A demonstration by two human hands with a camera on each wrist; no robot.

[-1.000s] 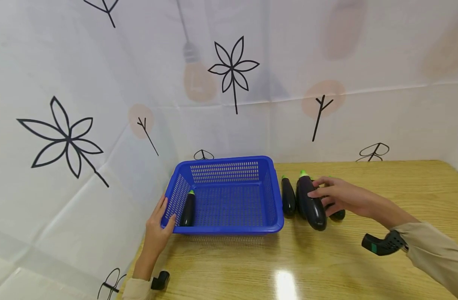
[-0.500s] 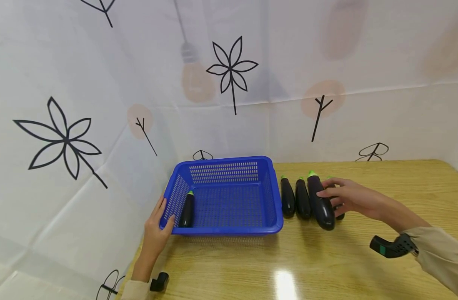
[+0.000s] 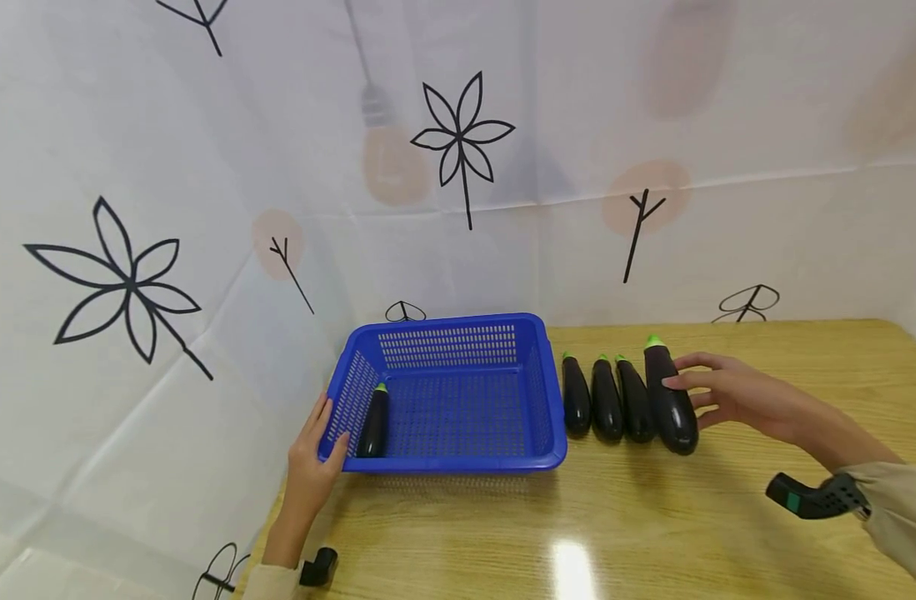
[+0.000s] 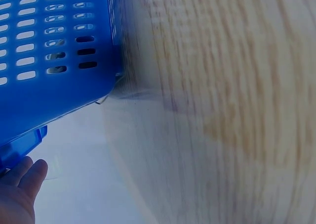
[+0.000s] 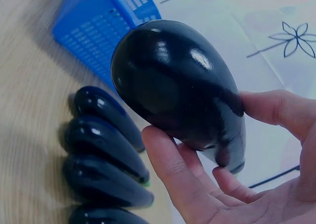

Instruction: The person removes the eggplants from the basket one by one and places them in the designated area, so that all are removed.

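My right hand [image 3: 743,397] holds a glossy dark eggplant [image 3: 670,404] with a green cap by its side, thumb and fingers on opposite sides. In the right wrist view this held eggplant [image 5: 173,80] is raised over the table, its rounded end toward the camera. Several more eggplants [image 3: 607,400] lie in a row beneath and to its left; one is hidden behind it in the head view. My left hand [image 3: 311,467] rests at the near left corner of a blue perforated basket [image 3: 450,461], fingers extended along its side. One eggplant [image 3: 373,423] lies inside, along the left wall.
The wooden table [image 3: 458,533] carries the basket at left and the eggplant row right beside it. A white cloth [image 3: 578,250] with plant drawings hangs behind and along the left side. Each wrist bears a black device [image 3: 818,497].
My right hand has moved to the right with the eggplant, passing over the row and uncovering lying eggplants to its left. My left hand has stayed at the basket corner.
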